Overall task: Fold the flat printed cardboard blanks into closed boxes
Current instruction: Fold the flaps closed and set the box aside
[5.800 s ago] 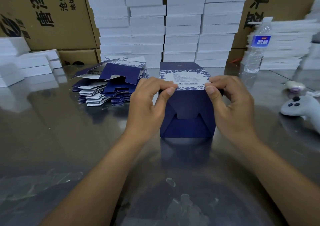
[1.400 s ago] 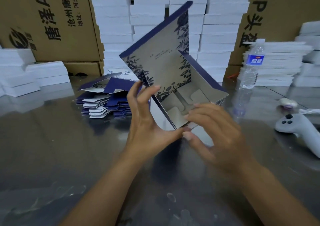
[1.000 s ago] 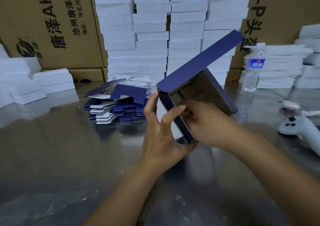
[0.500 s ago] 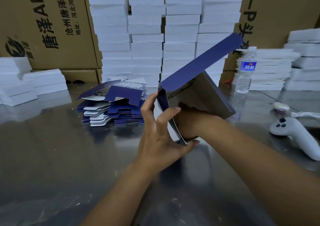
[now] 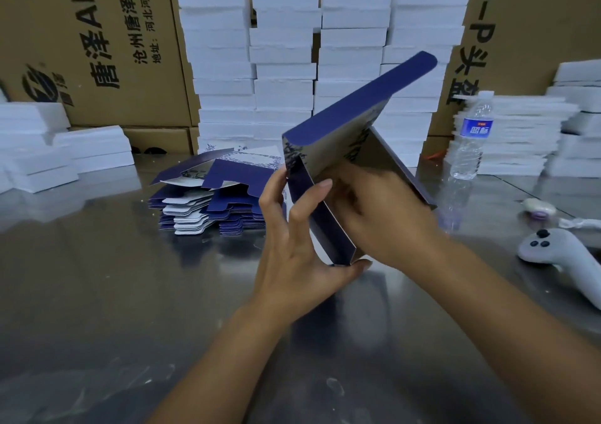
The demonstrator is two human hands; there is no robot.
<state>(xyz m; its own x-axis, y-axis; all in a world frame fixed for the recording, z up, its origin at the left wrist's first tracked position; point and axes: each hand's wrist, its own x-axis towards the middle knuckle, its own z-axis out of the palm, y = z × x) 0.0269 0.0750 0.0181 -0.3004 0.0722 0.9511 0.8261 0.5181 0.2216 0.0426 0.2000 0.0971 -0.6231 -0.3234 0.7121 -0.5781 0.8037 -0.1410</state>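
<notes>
One half-folded navy box (image 5: 357, 104), tilted, held up between both hands. Left hand (image 5: 292, 244) clamped on its near wall, thumb under the bottom corner, fingertips over the edge. Right hand (image 5: 383, 215) pushed into the open cavity, fingers hidden, grip impossible to judge. One stack of flat blanks (image 5: 211, 202) beyond the left hand; one water bottle (image 5: 471, 137) and one white controller (image 5: 559, 254) right of the right hand.

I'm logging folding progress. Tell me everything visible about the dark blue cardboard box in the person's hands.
The dark blue cardboard box is half-formed, held tilted over the shiny metal table. Its outside is navy with pale floral print, its inside plain grey-brown. The lid flap stands open, pointing up and right. The left hand grips its near edge; the right hand reaches inside.
</notes>
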